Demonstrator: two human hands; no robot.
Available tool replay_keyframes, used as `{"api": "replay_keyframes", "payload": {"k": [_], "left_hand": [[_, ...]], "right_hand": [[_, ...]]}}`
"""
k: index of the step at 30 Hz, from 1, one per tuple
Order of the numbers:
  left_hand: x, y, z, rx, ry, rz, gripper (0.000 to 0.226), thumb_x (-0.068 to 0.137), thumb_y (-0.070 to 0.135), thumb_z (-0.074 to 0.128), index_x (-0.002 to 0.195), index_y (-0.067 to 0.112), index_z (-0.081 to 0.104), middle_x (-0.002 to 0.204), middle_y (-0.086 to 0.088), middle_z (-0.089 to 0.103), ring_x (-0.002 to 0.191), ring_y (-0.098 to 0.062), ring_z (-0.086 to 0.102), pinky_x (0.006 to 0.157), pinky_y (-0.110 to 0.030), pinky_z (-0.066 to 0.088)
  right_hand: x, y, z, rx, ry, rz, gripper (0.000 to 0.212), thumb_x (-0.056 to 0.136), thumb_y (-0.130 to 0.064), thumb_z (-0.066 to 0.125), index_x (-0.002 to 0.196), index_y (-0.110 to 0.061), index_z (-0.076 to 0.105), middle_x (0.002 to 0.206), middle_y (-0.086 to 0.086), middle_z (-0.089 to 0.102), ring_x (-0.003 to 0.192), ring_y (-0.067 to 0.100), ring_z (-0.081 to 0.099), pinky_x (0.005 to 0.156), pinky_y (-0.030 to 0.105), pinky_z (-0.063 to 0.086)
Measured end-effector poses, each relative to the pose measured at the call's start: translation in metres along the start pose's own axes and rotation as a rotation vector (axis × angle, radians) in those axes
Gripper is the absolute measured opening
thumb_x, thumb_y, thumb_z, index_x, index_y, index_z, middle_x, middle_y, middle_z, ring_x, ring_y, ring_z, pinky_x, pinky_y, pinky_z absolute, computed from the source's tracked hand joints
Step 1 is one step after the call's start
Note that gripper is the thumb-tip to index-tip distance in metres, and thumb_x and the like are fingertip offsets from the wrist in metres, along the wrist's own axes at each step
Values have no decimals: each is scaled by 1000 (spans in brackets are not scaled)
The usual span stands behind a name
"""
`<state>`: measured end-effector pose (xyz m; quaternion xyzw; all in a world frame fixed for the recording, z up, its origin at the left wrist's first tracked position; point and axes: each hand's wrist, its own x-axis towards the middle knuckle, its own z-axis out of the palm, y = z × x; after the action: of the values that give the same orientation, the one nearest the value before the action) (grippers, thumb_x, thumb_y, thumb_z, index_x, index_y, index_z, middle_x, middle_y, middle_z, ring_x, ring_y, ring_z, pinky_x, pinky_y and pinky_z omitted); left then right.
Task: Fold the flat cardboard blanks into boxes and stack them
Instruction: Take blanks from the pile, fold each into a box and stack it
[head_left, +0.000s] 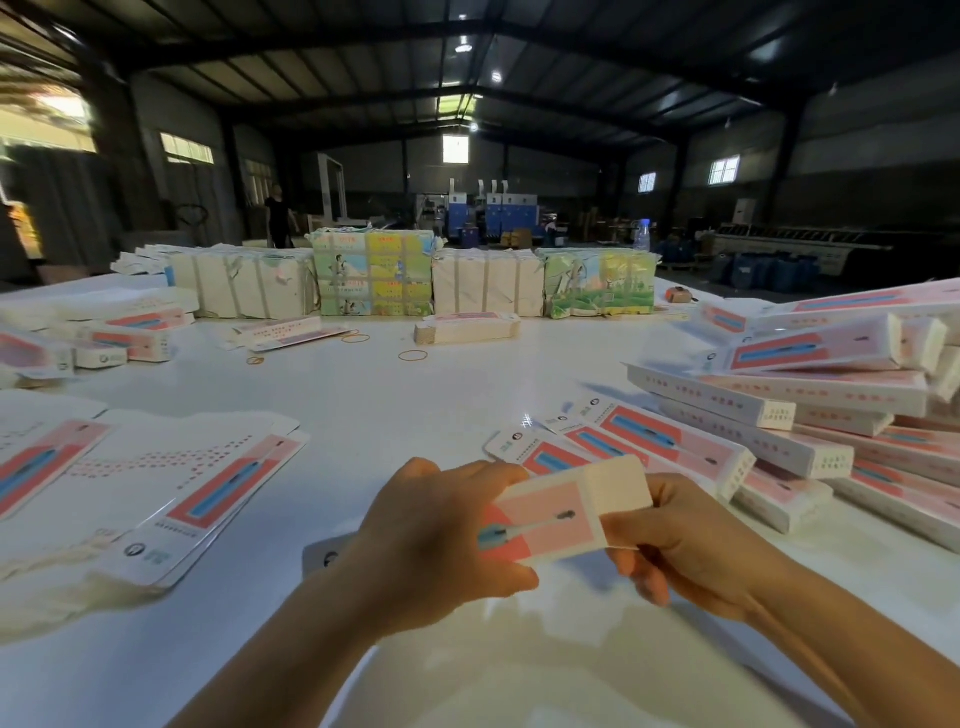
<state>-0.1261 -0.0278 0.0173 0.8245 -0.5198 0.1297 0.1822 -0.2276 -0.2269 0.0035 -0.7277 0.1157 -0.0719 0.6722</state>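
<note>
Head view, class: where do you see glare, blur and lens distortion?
Head view: a small glare sparkle on the white table; finished boxes at right look motion-smeared; table edges and roof beams bow from the wide lens; the held box stays fairly sharp.

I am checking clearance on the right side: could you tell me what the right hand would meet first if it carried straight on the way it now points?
Probably the box itself: the right hand points leftward and already grips its end, with the left hand just beyond.
</note>
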Motion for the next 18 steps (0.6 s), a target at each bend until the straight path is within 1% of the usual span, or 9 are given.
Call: {"api": "replay_keyframes", "payload": {"k": [2,4,5,7,9,10,12,16,18], "left_hand": [[0,-5,4,-59,-83,-71,64,72,62,64,126,45,33,129,23,50,84,-3,53,68,-7,37],[1,-9,7,-96,-75,-134,61,72,61,64,123,44,34,129,21,51,90,-8,57,73,-15,46],[1,-11,7,-104,-61,-176,58,73,61,63,121,43,36,128,20,52,89,-8,56,73,-17,46],[1,-14,7,-99,-31,-246,54,75,60,61,119,41,39,126,19,53,89,-7,54,72,-17,46],[1,-15,9,-104,-1,-289,56,75,61,61,122,39,39,123,18,51,97,-8,56,77,-22,50],[1,-13,11,-108,7,-301,58,75,63,60,123,38,39,121,17,50,100,-8,56,79,-23,50],[3,-7,15,-89,27,-319,60,74,65,59,123,37,39,118,17,48,100,-9,56,79,-23,49],[4,-1,20,-48,54,-348,60,74,68,58,122,37,39,118,17,49,102,-8,56,76,-21,45],[4,2,24,-34,56,-339,61,74,69,57,123,38,38,117,17,49,100,-7,55,73,-20,44]], "right_hand": [[1,1,4,95,13,82,12,81,11,54,79,10,66,49,13,50,29,14,34,34,17,28],[2,0,9,204,55,110,8,74,-1,63,67,0,66,48,10,48,31,12,33,33,18,28],[2,0,10,265,115,87,10,73,-7,65,65,-3,65,49,10,49,31,12,34,32,19,30],[2,1,12,274,327,-38,9,81,-8,64,74,-4,65,53,11,54,36,14,43,34,21,37],[-1,4,15,106,521,-203,9,87,-11,64,78,-9,67,58,7,61,44,14,50,41,20,43],[-3,4,20,21,551,-270,12,86,-12,65,75,-13,70,58,4,63,46,11,51,43,18,43],[-5,5,31,-97,527,-348,17,85,-10,67,73,-20,75,59,1,64,45,7,51,44,14,43],[-7,6,44,-181,516,-381,16,86,-5,64,93,-16,74,78,2,64,47,3,53,48,11,45],[-7,7,46,-169,504,-367,17,86,-6,65,97,-14,74,82,-2,64,51,2,55,50,11,45]]}}
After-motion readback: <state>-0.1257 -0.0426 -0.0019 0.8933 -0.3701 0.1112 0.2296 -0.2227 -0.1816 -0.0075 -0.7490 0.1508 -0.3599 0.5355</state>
